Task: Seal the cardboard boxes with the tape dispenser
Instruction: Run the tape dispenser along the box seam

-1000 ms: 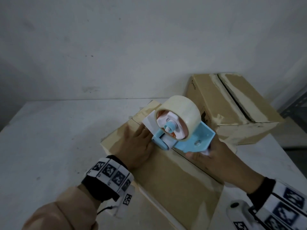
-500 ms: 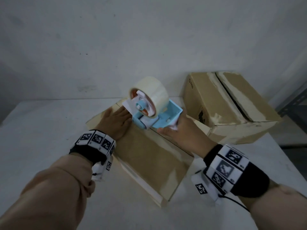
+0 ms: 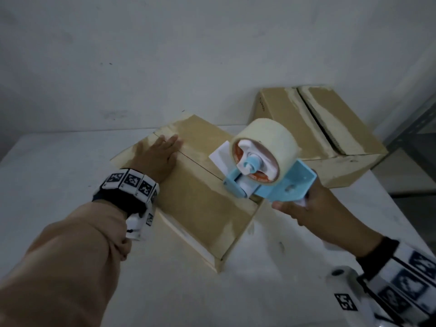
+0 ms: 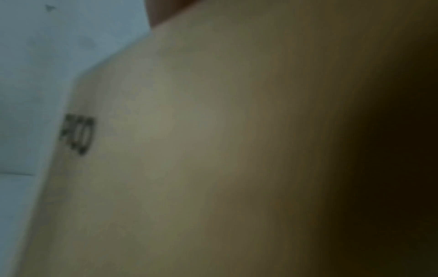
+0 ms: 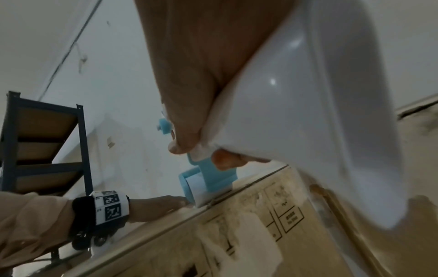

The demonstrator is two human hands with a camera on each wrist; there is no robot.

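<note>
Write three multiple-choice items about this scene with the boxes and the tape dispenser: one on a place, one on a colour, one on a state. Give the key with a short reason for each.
1. Where does the left hand lie?
A. flat on top of the near cardboard box
B. on the far cardboard box
C. on the white table

2. What colour is the frame of the tape dispenser?
A. red
B. light blue
C. black

3. What is the right hand doing?
A. resting open on the table
B. pressing the far box
C. gripping the dispenser's handle

Key: 1 A, its straight fingers lie on the box top beside the seam; 2 B, the head view shows a light blue frame; 3 C, its fingers curl round the handle.
</note>
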